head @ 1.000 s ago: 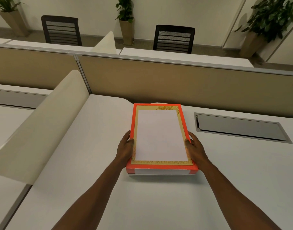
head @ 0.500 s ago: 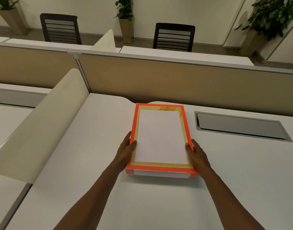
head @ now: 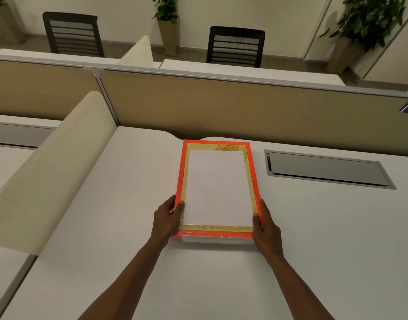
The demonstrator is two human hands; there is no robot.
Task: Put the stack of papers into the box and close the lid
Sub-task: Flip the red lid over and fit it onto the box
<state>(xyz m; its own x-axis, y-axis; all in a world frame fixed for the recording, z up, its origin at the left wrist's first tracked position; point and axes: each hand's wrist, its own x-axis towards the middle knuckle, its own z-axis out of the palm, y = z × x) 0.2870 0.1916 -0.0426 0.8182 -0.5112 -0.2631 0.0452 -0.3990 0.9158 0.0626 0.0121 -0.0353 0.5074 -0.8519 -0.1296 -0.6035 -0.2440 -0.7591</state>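
An orange box (head: pixel 180 172) with a gold lining lies lengthwise on the white desk (head: pixel 119 204), straight ahead of me. A stack of white papers (head: pixel 218 188) lies flat inside it, and no lid covers it. Below the box's near edge a white strip (head: pixel 217 240) shows; I cannot tell what it is. My left hand (head: pixel 166 218) grips the near left side, thumb hooked over the rim. My right hand (head: pixel 266 227) grips the near right side the same way.
A grey metal cable hatch (head: pixel 325 169) is set into the desk right of the box. A tan partition (head: pixel 221 105) closes the back of the desk. A cream curved divider (head: pixel 55 162) runs along the left edge. Chairs and potted plants stand beyond.
Both hands have slid a little toward the box's near corners, and the thumbs now hook further over the rim. The box has shifted slightly to the left.
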